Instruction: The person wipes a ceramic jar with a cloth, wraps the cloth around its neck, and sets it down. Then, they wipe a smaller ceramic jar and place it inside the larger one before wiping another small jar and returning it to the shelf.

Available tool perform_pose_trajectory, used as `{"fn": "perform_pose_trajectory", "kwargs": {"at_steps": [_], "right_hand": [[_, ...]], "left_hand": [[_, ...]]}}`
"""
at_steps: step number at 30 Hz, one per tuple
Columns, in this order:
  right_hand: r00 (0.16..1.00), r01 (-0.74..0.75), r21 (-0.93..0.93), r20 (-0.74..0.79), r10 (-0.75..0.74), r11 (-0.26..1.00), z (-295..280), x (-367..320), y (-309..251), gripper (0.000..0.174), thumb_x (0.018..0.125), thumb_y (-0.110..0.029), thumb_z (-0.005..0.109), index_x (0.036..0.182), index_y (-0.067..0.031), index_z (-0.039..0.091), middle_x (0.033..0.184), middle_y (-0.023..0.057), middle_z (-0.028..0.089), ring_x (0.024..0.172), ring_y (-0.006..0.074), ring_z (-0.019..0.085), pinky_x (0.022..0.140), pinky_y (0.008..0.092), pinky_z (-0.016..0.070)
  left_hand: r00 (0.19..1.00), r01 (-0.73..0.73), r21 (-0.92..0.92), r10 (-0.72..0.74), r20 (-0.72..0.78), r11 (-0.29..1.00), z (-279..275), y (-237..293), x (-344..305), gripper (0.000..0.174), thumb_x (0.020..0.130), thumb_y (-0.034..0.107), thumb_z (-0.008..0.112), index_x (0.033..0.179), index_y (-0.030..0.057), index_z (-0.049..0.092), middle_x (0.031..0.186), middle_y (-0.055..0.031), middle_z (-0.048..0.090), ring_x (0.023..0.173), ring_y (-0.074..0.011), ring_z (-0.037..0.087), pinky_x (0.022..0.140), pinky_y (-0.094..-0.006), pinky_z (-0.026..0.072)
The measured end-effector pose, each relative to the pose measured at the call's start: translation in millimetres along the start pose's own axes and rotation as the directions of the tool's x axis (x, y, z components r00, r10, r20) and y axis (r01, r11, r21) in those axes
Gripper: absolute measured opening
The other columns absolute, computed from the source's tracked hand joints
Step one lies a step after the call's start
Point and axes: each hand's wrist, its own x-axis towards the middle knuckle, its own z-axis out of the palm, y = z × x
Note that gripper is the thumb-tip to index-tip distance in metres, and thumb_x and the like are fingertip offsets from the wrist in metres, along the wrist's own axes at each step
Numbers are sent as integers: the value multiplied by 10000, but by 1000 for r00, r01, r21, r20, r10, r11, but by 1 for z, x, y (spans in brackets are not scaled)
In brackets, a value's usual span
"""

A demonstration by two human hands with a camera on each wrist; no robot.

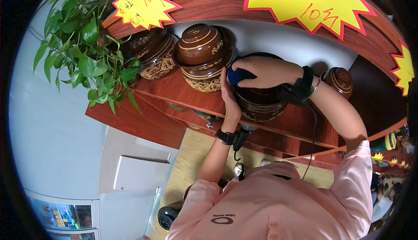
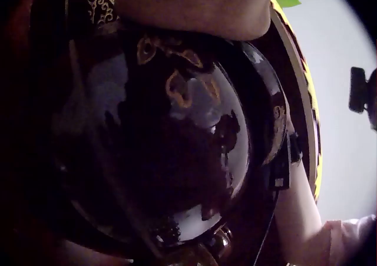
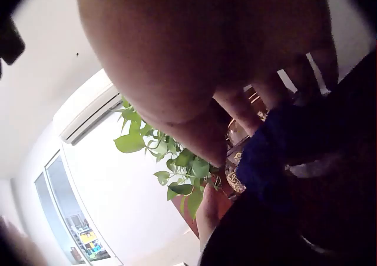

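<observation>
Head view: right hand [image 1: 265, 72] grips bunched blue cloth [image 1: 237, 76]; left hand [image 1: 229, 99], fingers straight, touches a glossy round jar [image 1: 261, 110].

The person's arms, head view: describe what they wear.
The sleeves are short and pale pink. Each wrist wears a black strap with a boxy black unit and a thin black cable. A thin bracelet sits beside the right strap. The left grip and right grip are ungloved.

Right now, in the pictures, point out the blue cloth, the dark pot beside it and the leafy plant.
Blue cloth [image 1: 236, 76]: head view, on its bunched fabric.
Dark pot [image 1: 261, 108]: head view, on its outer wall.
Leafy plant [image 1: 87, 67]: head view, on a leaf.
</observation>
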Motion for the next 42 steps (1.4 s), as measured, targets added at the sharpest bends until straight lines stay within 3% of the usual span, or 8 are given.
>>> {"fn": "perform_pose_trajectory", "kwargs": {"at_steps": [3,6,13,19,26,35,38,42], "right_hand": [[1000,20,-15,-14,-20,1000,2,-6,-4,399,810,-299,651,1052,-2,542,915,220,634,848,380,618,756,437,484],[994,67,29,83,-69,997,-2,-11,-12,351,798,-227,673,1049,-34,522,1019,158,571,960,331,558,844,402,441],[980,122,64,153,-130,990,-13,-35,-22,346,748,-169,694,1025,-42,530,1117,167,557,1048,351,525,940,417,405],[993,109,-52,59,-105,993,-7,-48,-41,504,743,-191,716,1193,-62,526,1175,184,542,1099,349,516,981,430,390],[946,-18,-312,-312,-85,950,51,-48,-26,553,760,-212,708,1257,-74,508,1325,204,453,1240,370,430,1035,450,374],[912,1,-285,-394,-118,959,55,-52,-28,376,748,-211,688,1082,-70,591,1125,163,561,1143,334,495,1031,444,383],[928,-27,-211,-368,-54,977,55,-54,-26,407,686,-177,746,1063,-102,612,1167,129,547,1168,334,484,1013,435,399],[901,29,-114,-427,-75,993,48,-51,-25,343,676,-162,736,981,-78,605,1008,124,581,1035,305,549,945,408,440]], "left_hand": [[997,-78,74,77,23,994,-11,-14,9,705,973,550,242,1450,31,275,1443,-135,360,1327,-254,348,1119,-378,230],[1000,-16,25,16,0,1000,3,0,1,708,970,557,252,1440,28,293,1417,-131,391,1312,-253,368,1110,-380,250],[995,-55,77,48,85,996,3,4,0,706,961,542,302,1440,26,271,1436,-132,347,1315,-252,356,1106,-382,256],[994,-65,129,52,100,990,-3,1,-1,646,961,482,321,1421,30,290,1409,-130,369,1290,-249,378,1095,-379,273],[991,-78,177,57,121,981,-3,-5,-3,579,961,412,344,1399,35,312,1377,-128,393,1260,-245,403,1082,-375,293],[993,-95,241,76,86,966,-6,-8,-5,497,961,323,373,1371,42,341,1336,-125,425,1222,-240,436,1065,-370,319],[997,-61,341,42,61,938,-4,-4,-6,453,930,145,407,1365,36,345,1329,-116,429,1207,-230,447,1052,-351,334],[995,-77,379,49,83,922,-10,-1,-5,451,927,146,381,1357,12,357,1335,-145,434,1233,-265,431,1064,-361,313]]}}
